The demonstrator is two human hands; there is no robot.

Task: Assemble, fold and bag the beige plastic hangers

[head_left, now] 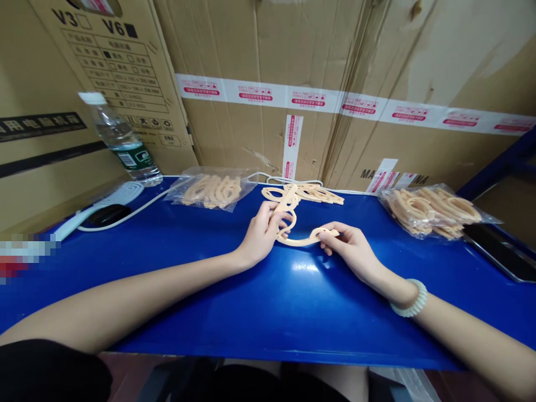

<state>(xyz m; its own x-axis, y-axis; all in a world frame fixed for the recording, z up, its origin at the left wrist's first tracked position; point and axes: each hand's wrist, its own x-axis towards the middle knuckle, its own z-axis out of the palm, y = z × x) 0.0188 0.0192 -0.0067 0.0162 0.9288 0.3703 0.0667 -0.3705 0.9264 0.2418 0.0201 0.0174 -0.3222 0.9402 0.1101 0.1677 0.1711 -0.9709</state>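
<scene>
Strap (299,241): bench (251,312) centre, loose pile (310,194) at 12 o'clock | Left hand (262,231): clamped on its looped end | Right hand (352,248): pinching other end, apparently keeping it spread flat.

You have a thin, pale beige strip (301,242) with looped cut-outs, flexible and bent. It sags in a shallow arc just above the blue counter (268,312), its left end raised higher.
</scene>
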